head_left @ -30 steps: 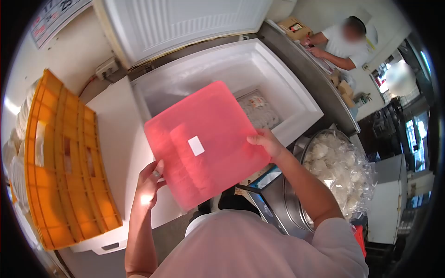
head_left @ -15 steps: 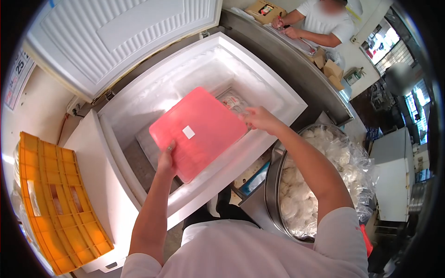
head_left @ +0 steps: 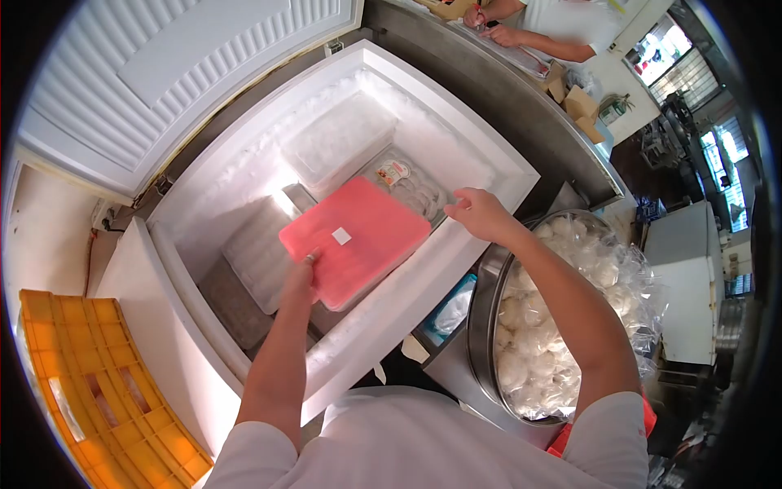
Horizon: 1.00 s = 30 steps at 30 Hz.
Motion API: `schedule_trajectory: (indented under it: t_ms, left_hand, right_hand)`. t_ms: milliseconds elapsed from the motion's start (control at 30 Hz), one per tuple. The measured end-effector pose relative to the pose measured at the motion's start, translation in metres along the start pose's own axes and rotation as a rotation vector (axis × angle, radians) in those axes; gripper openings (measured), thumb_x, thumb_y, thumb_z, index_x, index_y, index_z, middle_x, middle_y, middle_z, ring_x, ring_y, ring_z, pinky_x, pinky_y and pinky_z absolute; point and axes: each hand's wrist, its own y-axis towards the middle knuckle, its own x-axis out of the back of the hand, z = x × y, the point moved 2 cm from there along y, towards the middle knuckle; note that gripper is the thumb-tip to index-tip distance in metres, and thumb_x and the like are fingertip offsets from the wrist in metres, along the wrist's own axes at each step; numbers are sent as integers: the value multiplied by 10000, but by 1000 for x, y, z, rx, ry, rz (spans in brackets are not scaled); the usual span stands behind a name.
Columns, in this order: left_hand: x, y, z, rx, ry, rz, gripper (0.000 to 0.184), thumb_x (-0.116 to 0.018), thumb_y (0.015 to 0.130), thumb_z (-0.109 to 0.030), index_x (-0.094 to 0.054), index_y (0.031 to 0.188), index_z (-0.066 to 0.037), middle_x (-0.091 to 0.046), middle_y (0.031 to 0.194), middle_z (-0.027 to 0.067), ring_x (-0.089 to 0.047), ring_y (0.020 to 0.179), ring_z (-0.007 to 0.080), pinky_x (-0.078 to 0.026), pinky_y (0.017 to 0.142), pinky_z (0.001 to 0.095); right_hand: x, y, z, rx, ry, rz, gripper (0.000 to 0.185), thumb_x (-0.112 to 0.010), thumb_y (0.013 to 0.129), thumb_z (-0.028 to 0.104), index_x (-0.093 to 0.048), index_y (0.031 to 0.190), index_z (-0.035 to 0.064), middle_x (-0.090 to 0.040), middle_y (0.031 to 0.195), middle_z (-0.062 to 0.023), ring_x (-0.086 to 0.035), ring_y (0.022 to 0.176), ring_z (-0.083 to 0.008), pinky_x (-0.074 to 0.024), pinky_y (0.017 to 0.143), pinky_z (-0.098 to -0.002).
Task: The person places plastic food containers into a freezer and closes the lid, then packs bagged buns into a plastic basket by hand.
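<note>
A flat red container (head_left: 371,224) with a small white label lies low inside the open chest freezer (head_left: 432,269). My left hand (head_left: 305,273) grips its left edge, the thumb on top near the label. Off the container, my right hand (head_left: 481,213) hovers over the freezer's front rim, its fingers bent and partly together; whether anything is between them cannot be made out. Behind the red container sits a clear pack of pale round items (head_left: 419,191). A frosted white block (head_left: 338,138) stands at the freezer's back wall, and greyish flat packs (head_left: 261,253) lie at the left.
The raised freezer lid (head_left: 187,73) leans back at upper left. An orange crate (head_left: 106,391) stands at lower left. On the right is a large metal pot (head_left: 481,342) with bagged white items (head_left: 562,326). A co-worker's hands (head_left: 493,28) are at the counter (head_left: 456,69).
The red container has gone down from above the freezer into it, with my left hand still on it. My right hand has let go of its right side and moved off rightward.
</note>
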Motion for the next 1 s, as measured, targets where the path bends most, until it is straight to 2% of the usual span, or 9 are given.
schedule_trajectory:
  t_ms: [133, 233, 333, 433, 533, 633, 733, 833, 1000]
  left_hand:
    - [-16, 58, 34, -122, 66, -2, 417, -690, 1010, -244, -564, 1347, -31, -690, 1253, 133, -692, 1115, 297, -568, 1004, 474]
    - [-32, 96, 71, -367, 82, -49, 497, -742, 969, -352, -621, 1304, -6, -709, 1242, 167, -702, 1111, 320, -562, 984, 469]
    - [-26, 141, 91, -349, 635, -323, 609, -796, 898, -451, -674, 1263, 22, -720, 1227, 232, -701, 1134, 365, -553, 974, 462]
    - [-37, 157, 89, -187, 895, -404, 672, -807, 860, -504, -700, 1231, 46, -719, 1207, 279, -690, 1162, 399, -539, 983, 459]
    - [-34, 157, 88, -222, 828, -278, 621, -765, 894, -470, -702, 1210, 61, -722, 1188, 287, -695, 1153, 402, -541, 973, 466]
    - [-38, 154, 86, -282, 681, -106, 545, -749, 901, -423, -725, 1127, 73, -724, 1153, 299, -702, 1117, 422, -552, 944, 474]
    - [-91, 108, 40, -327, 1089, -126, 468, -748, 900, -360, -735, 1036, 88, -724, 1107, 313, -700, 1084, 452, -561, 918, 484]
    - [-111, 109, 37, -249, 1180, -237, 419, -778, 884, -321, -743, 960, 89, -726, 1072, 317, -704, 1039, 468, -566, 889, 502]
    - [-104, 94, 29, -330, 1124, -309, 484, -842, 838, -344, -682, 1022, 74, -716, 1112, 290, -690, 1074, 454, -552, 901, 504]
  right_hand:
    - [-11, 0, 7, -1, 0, -27, 670, -719, 943, 410, -579, 1392, -68, -691, 1254, -267, -685, 1146, -363, -530, 984, -417]
    - [-20, -6, 20, -10, 4, -54, 633, -723, 939, 366, -588, 1380, -68, -696, 1224, -274, -682, 1131, -391, -528, 988, -431]
    - [-30, -10, 27, 63, -72, -98, 580, -718, 939, 288, -580, 1374, -69, -671, 1250, -275, -633, 1179, -420, -496, 1033, -450]
    - [-54, -7, 28, 189, -278, -210, 538, -707, 939, 225, -563, 1370, -63, -639, 1297, -260, -565, 1239, -430, -455, 1075, -475]
    - [-72, 1, 26, 252, -326, -180, 526, -705, 934, 200, -548, 1362, -62, -618, 1316, -249, -525, 1270, -421, -437, 1082, -491]
    - [-92, 12, 31, 237, -377, -95, 510, -702, 928, 191, -556, 1346, -61, -623, 1307, -239, -533, 1260, -413, -430, 1085, -497]
    - [-102, 18, 37, 222, -411, -74, 524, -716, 923, 201, -560, 1343, -71, -617, 1294, -260, -530, 1265, -419, -415, 1103, -495]
    - [-106, 12, 27, 200, -451, -82, 513, -706, 923, 206, -558, 1344, -47, -612, 1305, -237, -526, 1270, -400, -400, 1108, -507]
    - [-112, 11, 22, 232, -434, -104, 562, -717, 913, 222, -537, 1370, -51, -599, 1324, -239, -516, 1288, -402, -392, 1124, -507]
